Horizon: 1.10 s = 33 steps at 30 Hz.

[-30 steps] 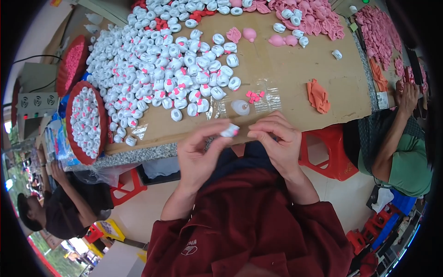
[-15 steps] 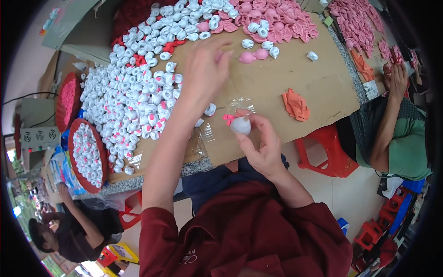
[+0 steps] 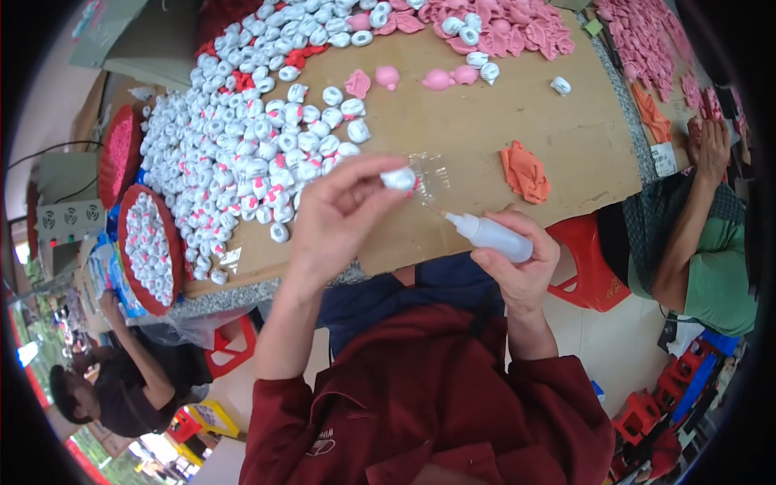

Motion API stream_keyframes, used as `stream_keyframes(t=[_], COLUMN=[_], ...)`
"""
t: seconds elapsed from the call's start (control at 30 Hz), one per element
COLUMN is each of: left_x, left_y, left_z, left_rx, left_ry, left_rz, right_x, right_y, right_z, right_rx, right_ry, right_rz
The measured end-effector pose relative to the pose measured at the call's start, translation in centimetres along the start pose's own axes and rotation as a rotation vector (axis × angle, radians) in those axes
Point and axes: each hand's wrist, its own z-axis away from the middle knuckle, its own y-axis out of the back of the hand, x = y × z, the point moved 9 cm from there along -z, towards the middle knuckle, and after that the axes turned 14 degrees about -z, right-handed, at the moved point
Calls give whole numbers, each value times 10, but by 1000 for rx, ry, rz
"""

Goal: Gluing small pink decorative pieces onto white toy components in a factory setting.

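My left hand [image 3: 339, 208] pinches a small white rounded piece [image 3: 398, 179] between thumb and fingertips, above the cardboard. A bit of pink shows at the piece's right edge. My right hand [image 3: 521, 271] is wrapped round a white squeeze bottle [image 3: 497, 237], which lies tilted with its thin nozzle pointing up and left. The nozzle's tip is close to the white piece but apart from it. Left of my left hand spreads a large heap of similar white pieces [image 3: 234, 149], many with pink bits on them.
Cardboard [image 3: 485, 121] covers the table. On it lie a crumpled orange cloth [image 3: 525, 171], pink rounded parts [image 3: 439, 79] and a pink heap [image 3: 517, 28]. Red trays [image 3: 173, 279] stand at the left edge. Co-workers sit on both sides, one beside a red stool [image 3: 594, 267].
My left hand has drawn back from the far cardboard and now holds a white piece. My right hand has moved right, and the bottle's nozzle now points toward that piece.
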Motion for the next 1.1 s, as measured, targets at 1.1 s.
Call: stream_keyframes(t=[1.1], left_x=[-60], left_y=[12], left_z=[64], left_rx=[211], left_ry=[43], left_rz=[375], right_x=[2], right_y=[-35], right_z=[10], right_rx=[-157], right_ry=[-41], right_rz=[190])
